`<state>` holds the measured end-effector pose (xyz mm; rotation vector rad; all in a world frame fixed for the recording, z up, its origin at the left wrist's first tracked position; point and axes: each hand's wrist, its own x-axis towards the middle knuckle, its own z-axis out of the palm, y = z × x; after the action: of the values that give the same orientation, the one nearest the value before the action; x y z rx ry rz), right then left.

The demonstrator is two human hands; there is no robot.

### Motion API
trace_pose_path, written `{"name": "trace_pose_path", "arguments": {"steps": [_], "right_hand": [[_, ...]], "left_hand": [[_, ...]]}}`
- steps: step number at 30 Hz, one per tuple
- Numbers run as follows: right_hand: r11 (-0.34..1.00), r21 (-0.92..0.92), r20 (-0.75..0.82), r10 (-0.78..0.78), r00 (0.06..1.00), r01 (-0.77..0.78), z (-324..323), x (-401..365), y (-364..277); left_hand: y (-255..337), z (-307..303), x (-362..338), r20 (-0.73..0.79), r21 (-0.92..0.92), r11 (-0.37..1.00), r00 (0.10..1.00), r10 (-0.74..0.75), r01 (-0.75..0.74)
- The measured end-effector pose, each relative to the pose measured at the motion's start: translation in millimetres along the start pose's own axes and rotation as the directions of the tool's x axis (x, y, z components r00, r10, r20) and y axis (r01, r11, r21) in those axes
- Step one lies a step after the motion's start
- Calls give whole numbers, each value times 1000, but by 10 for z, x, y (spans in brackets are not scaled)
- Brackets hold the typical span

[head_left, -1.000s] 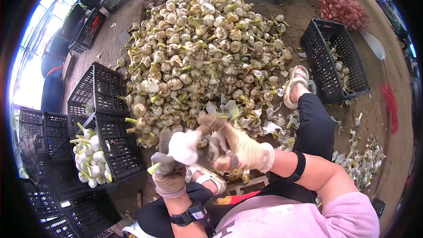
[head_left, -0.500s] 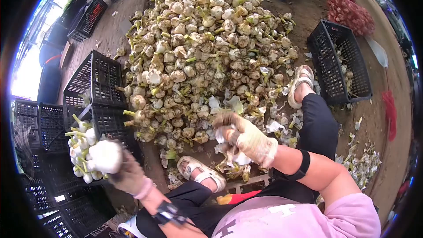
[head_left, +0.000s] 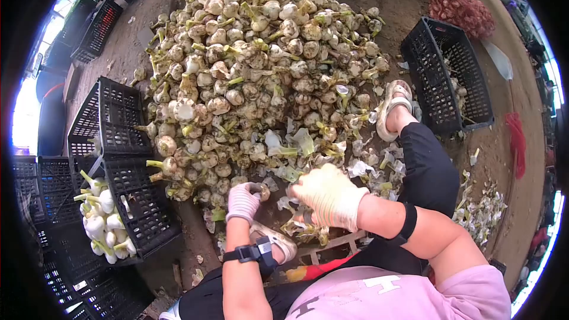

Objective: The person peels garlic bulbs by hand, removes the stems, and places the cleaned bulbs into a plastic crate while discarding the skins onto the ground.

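Observation:
My left hand (head_left: pixel 244 202), in a pale glove with dirty fingertips, is at the near edge of a big heap of unpeeled garlic (head_left: pixel 237 83). Its fingers are closed round a soiled garlic bulb (head_left: pixel 265 192), largely covered by the fingers. My right hand (head_left: pixel 331 197), in a cream glove, is just to the right, palm down with fingers curled. What it grips is hidden under the knuckles. Loose garlic skins (head_left: pixel 290 142) lie on the heap beyond both hands. Cleaned white garlic bulbs (head_left: pixel 106 225) with trimmed stems are piled by the crates at the left.
Black plastic crates (head_left: pixel 142 201) stand at the left, with more behind. Another black crate (head_left: pixel 427 77) holding scraps is at the right, near a red mesh sack (head_left: pixel 459 9). My sandalled feet (head_left: pixel 394 109) flank the heap. Peelings (head_left: pixel 483 213) litter the ground at the right.
My left hand has come from the crates at the left, where it held a clean white bulb, to the heap's near edge, where it holds a soiled one. My right hand has turned palm down.

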<state>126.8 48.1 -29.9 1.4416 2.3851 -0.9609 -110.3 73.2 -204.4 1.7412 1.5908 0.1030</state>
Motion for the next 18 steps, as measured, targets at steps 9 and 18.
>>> {"name": "trace_pose_path", "arguments": {"steps": [9,18], "right_hand": [[988,27,-275,-142,951,155,79,-17,3],[-23,979,-202,-26,979,201,-70,-373,-65]], "left_hand": [[1713,-1093,-935,196,-654,752,979,65,81],[1701,-779,-1262,-451,49,823,723,524,-566]]}}
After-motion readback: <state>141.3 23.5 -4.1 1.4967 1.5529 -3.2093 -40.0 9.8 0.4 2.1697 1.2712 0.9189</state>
